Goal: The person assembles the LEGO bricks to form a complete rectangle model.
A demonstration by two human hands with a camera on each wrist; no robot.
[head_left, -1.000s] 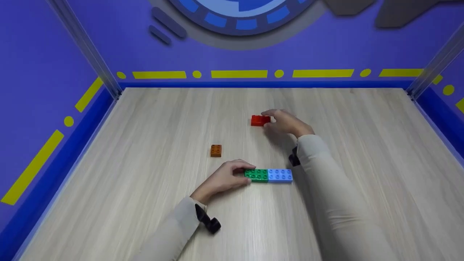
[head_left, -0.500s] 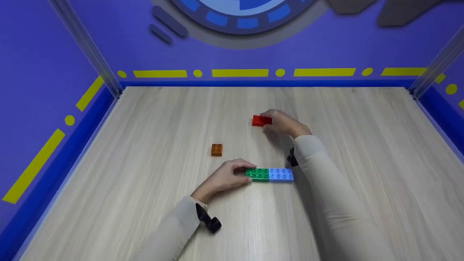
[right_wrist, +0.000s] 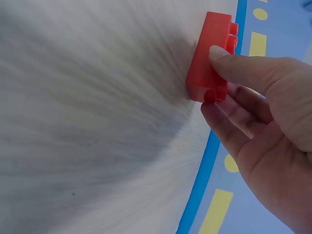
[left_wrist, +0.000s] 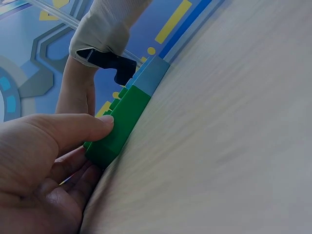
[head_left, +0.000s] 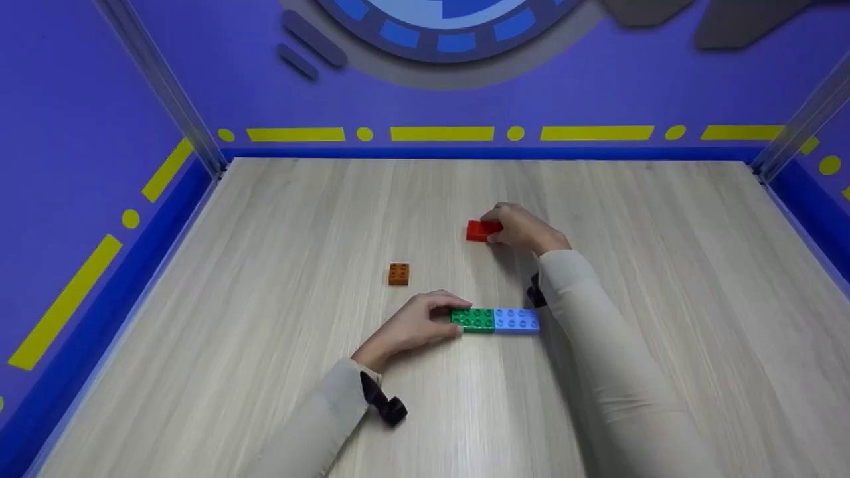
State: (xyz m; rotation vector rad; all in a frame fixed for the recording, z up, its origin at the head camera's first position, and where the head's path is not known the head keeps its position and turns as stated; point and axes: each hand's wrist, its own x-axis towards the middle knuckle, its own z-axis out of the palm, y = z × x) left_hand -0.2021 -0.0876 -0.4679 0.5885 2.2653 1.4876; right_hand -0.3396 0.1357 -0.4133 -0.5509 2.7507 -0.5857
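My left hand (head_left: 418, 323) pinches the left end of a green toy brick (head_left: 474, 320), thumb on the near side. A light blue toy brick (head_left: 517, 320) lies end to end with the green one, both studs up on the table. Farther back, my right hand (head_left: 524, 227) grips a red toy brick (head_left: 479, 231) between thumb and fingers. In the right wrist view the thumb presses the long side of the red brick (right_wrist: 208, 61), its studs facing away from the table. The fingers behind it are partly hidden.
A small orange-brown brick (head_left: 398, 274) sits studs up on the wooden table (head_left: 299, 265), beyond the left hand. Blue-purple panels with yellow marks (head_left: 441, 134) wall in the back and sides.
My right hand has drawn the red brick slightly nearer and to the right. The left hand stays on the green brick, and the head view has shifted a little.
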